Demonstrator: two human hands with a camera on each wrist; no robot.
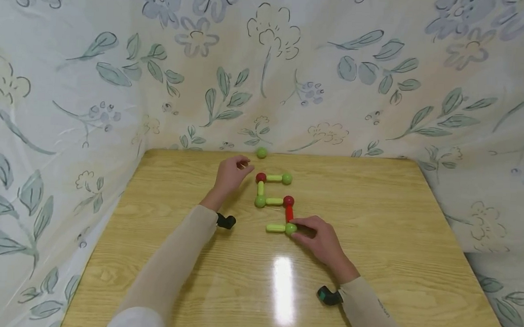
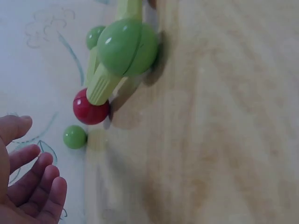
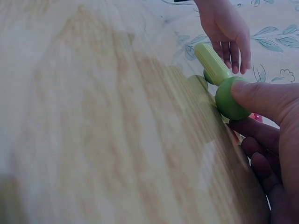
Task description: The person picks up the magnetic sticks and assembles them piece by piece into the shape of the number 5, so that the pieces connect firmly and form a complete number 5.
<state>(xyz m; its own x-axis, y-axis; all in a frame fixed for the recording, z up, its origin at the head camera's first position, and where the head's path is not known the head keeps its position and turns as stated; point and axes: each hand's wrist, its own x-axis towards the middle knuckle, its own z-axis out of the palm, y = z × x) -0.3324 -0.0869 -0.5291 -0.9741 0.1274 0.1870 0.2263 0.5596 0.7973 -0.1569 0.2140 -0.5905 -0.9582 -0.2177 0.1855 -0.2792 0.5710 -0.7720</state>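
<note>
A zigzag chain of balls and short sticks lies on the wooden table. My right hand (image 1: 322, 238) pinches the green ball (image 3: 230, 99) at its near end between thumb and fingers. From that ball a yellow stick (image 1: 276, 228) points left and a red stick (image 1: 289, 214) runs up to a red ball (image 1: 288, 201). Farther along come a green ball (image 2: 127, 47), another red ball (image 2: 90, 107) and a green end ball (image 1: 287, 178), joined by yellow sticks. My left hand (image 1: 232, 174) hovers left of the far red ball, fingers loosely bent, holding nothing.
A loose green ball (image 1: 261, 153) sits at the table's back edge, just beyond the chain. Behind the table (image 1: 375, 204) hangs a floral cloth (image 1: 266, 84). Each wrist carries a small black camera (image 1: 328, 295). A bright light reflection lies on the near tabletop.
</note>
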